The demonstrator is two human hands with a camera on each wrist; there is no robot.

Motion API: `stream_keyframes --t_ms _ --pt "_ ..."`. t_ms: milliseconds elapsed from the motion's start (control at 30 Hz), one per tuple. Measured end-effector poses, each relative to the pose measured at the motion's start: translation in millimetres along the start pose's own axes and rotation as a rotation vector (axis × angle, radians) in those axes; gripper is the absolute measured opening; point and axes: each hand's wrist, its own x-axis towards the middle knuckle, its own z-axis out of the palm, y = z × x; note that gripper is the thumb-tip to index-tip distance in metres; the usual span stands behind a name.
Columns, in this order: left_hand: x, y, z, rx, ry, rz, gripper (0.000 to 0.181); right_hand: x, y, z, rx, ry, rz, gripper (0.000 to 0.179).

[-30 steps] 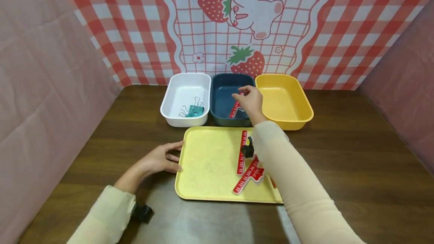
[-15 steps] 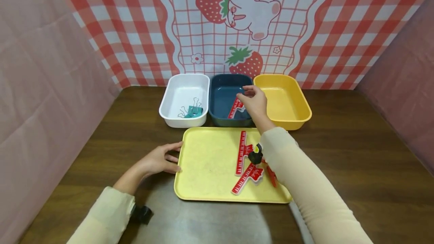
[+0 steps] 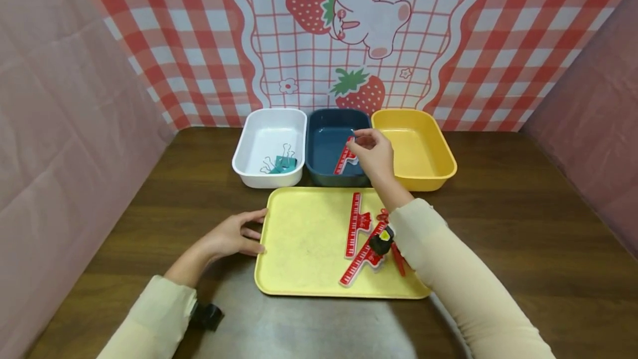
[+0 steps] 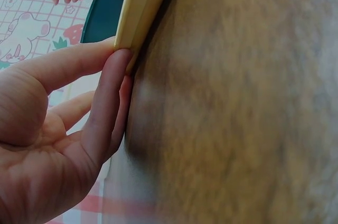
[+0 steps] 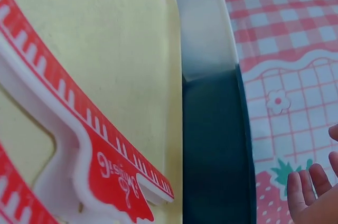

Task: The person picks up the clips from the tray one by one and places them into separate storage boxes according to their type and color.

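My left hand rests with extended fingertips against the left rim of the yellow tray; the left wrist view shows these fingertips right at the edge. Above the dark blue bin is my right hand, its fingers loosely bent and spread. Under it, a red-and-white piano-key clip lies in that bin, partly hidden by the fingers. The right wrist view shows no object in the right hand. Two similar clips, an upright one and a slanted one, lie on the tray.
Left of the blue bin stands a white bin holding teal binder clips; right of it, a yellow bin. A slender red object lies on the tray, partly covered by my right wrist. Checked cloth hangs behind the bins.
My right hand has drawn slightly back and right over the blue bin, its forearm uncovering more of the tray's clips and the red object. The left hand stays at the tray's rim.
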Motion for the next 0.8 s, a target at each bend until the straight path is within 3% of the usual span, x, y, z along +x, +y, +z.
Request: stream_keyframes --t_ms 800 --pt "-0.6 0.3 0.1 0.002 0.0 -0.002 0.083 -54.1 -3.8 -30.0 0.006 -0.121 0.026 0.032"
